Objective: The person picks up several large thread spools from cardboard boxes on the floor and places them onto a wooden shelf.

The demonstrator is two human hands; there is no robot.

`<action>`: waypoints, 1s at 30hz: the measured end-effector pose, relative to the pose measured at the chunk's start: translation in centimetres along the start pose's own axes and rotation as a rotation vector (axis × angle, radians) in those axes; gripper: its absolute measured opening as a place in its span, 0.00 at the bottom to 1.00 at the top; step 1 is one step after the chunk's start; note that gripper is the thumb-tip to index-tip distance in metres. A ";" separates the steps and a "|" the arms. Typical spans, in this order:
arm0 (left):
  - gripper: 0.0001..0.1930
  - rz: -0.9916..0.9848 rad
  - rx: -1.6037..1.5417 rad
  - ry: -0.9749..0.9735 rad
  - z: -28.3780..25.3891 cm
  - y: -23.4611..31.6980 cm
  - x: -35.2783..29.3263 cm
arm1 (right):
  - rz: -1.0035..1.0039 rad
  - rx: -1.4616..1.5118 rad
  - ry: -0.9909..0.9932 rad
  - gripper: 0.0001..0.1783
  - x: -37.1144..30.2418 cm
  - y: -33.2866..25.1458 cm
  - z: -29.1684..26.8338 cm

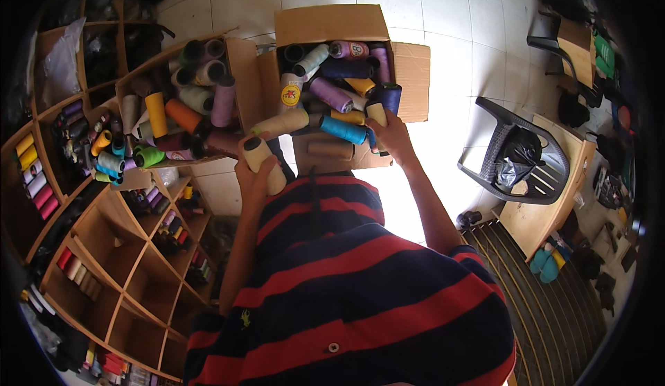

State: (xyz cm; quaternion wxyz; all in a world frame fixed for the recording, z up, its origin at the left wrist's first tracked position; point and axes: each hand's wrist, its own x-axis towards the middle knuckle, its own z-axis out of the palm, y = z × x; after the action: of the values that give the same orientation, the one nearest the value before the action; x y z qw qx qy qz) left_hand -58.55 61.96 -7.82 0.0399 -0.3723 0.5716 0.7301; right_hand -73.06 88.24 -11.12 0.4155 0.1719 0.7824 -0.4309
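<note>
My left hand (251, 179) is closed around a cream cone of thread (260, 159), with its dark end hole facing up. Just beyond it lies another pale cream thread cone (282, 122). My right hand (396, 141) grips a smaller pale yellow thread cone (376, 113) at the near right corner of an open cardboard box (331, 24). Inside that box are thread cones in several colours, among them a purple cone (331, 95) and a dark blue cone (346, 69). A bright blue cone (343, 129) and a brown cone (330, 150) lie along its near side.
A second cardboard box (244, 84) at the left is heaped with thread cones, including an orange cone (184, 116). Wooden cubbyhole shelves (128, 275) with small spools line the left side. A black chair (516, 152) holding a black plastic bag stands at right on the tiled floor (454, 19).
</note>
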 end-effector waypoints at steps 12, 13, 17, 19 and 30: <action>0.23 -0.009 0.032 -0.068 0.6 0.3 0.5 | -0.420 -0.500 0.235 0.23 -1.3 1.1 1.7; 0.23 -0.011 0.031 -0.071 0.7 0.3 0.5 | -0.397 -0.554 0.203 0.23 -1.7 0.9 2.1; 0.24 -0.028 -0.027 -0.050 1.0 0.5 0.1 | -0.476 -0.453 0.125 0.24 -0.8 3.7 2.8; 0.24 -0.041 -0.077 -0.041 0.9 0.6 0.0 | -0.615 -0.374 0.113 0.23 -0.9 3.9 2.6; 0.26 -0.072 -0.224 -0.013 1.0 1.3 0.6 | -0.166 0.813 -0.330 0.32 -2.0 3.1 0.6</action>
State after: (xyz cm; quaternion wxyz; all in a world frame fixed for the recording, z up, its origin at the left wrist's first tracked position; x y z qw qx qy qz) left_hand -60.14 62.18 -7.08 0.0277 -0.3901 0.4722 0.7900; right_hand -69.65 89.69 -11.32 0.3975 0.1866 0.4838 -0.7571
